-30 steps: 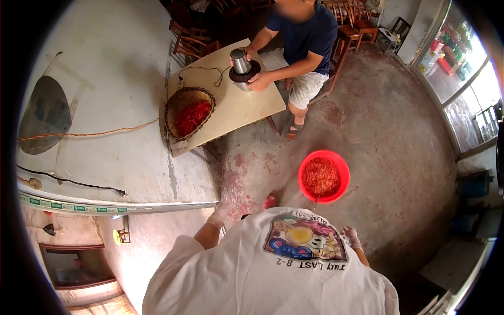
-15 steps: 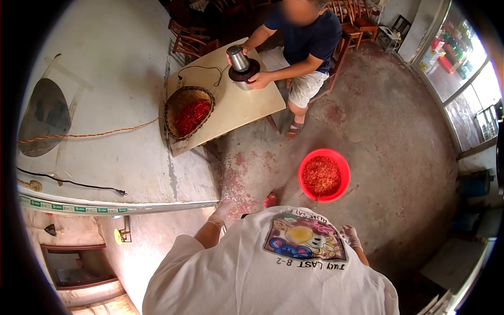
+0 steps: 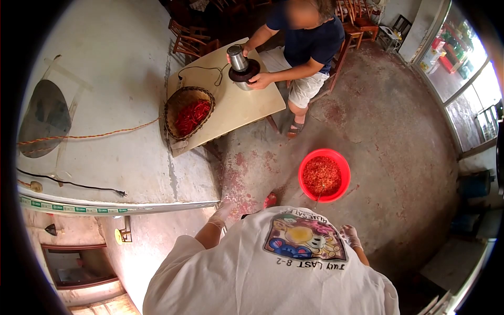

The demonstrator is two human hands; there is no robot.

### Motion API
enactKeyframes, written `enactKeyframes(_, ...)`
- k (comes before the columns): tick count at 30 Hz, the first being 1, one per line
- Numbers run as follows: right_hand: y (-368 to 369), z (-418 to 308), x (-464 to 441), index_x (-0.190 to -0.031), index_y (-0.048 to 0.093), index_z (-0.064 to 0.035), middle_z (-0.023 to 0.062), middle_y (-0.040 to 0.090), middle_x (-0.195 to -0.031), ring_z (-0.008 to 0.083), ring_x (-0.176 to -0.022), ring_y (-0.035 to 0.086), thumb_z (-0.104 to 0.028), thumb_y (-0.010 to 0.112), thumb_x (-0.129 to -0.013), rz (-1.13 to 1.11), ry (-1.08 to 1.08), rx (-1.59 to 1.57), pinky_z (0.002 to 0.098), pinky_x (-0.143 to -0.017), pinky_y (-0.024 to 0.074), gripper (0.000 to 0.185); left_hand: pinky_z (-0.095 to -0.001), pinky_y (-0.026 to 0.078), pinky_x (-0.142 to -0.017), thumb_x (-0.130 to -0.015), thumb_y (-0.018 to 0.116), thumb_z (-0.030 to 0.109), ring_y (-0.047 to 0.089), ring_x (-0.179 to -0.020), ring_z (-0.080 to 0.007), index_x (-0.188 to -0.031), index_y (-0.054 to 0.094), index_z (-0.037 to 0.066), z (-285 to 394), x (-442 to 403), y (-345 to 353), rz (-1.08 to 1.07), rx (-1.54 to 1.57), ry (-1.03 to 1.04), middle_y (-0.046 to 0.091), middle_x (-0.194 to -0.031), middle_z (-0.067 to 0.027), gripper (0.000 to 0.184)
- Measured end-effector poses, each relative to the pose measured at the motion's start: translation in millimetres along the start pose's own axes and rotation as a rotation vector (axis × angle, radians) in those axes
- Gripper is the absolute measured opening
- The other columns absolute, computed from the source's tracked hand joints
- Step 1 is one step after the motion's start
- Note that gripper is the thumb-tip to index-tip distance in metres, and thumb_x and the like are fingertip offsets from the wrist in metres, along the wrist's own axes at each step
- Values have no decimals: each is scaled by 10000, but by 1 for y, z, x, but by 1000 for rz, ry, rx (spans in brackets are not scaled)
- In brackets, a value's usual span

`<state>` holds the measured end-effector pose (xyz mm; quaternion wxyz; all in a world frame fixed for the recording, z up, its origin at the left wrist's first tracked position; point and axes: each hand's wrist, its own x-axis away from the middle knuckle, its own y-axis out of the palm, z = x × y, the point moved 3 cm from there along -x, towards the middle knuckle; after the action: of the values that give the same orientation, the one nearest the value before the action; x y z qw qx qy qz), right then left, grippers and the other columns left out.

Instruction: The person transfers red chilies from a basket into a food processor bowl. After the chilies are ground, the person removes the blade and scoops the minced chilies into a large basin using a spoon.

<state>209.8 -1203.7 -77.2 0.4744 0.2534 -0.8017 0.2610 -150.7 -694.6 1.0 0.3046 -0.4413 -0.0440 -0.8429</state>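
My left hand [image 3: 223, 212], in a thin clear plastic glove, hangs by my side with fingers stretched downward and nothing visible in it. On the other side, my right hand [image 3: 350, 236] is also gloved and partly hidden by my white shirt; how its fingers are set is unclear. Ahead of me on the floor stands a red plastic tub [image 3: 346, 176] of chopped red chili [image 3: 321, 175]. A thin handle [image 3: 318, 196] sticks out over its near rim. Neither hand touches the tub.
At a table [image 3: 231, 113], a seated person [image 3: 310, 44] holds a steel electric food chopper [image 3: 239, 63] with both hands. A wicker basket [image 3: 170, 113] of whole red chilies [image 3: 191, 116] is beside it. A power cable [image 3: 73, 182] lies on the pale surface at left; wooden chairs [image 3: 191, 42] stand behind.
The seated person's head and upper body have shifted slightly to the right, hands still on the chopper. My hands and the tub stay in place.
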Motion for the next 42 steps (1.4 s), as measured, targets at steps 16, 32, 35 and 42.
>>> enactKeyframes(16,0,-7,9,-1073,537,-68,112,611,-872,249,-718,612,-275,500,-854,29,4,36,426,-460,525,303,-295,487,-616,-851,499,322,616,-739,-186,-977,564,60,4,-5,0,20,24,-33,621,-846,-74,298)
enactKeyframes(32,3,2,6,-1042,555,-64,84,595,-784,214,-635,585,-288,512,-852,21,11,-6,414,-486,534,296,-303,429,-566,-785,499,253,557,-636,-160,-746,603,33,7,5,3,74,12,53,588,-695,-58,246)
enactKeyframes(35,3,4,4,-1048,553,-71,84,592,-777,215,-617,578,-296,515,-850,15,19,-15,416,-482,534,302,-300,435,-574,-804,490,287,565,-646,-160,-760,606,40,-7,-4,2,70,55,-7,600,-724,-57,277)
enactKeyframes(42,5,0,9,-1057,552,-75,90,599,-787,220,-544,567,-308,506,-850,-7,12,-2,415,-464,529,315,-279,468,-619,-798,531,299,580,-710,-148,-885,588,79,2,8,0,14,-15,-35,600,-796,-43,243)
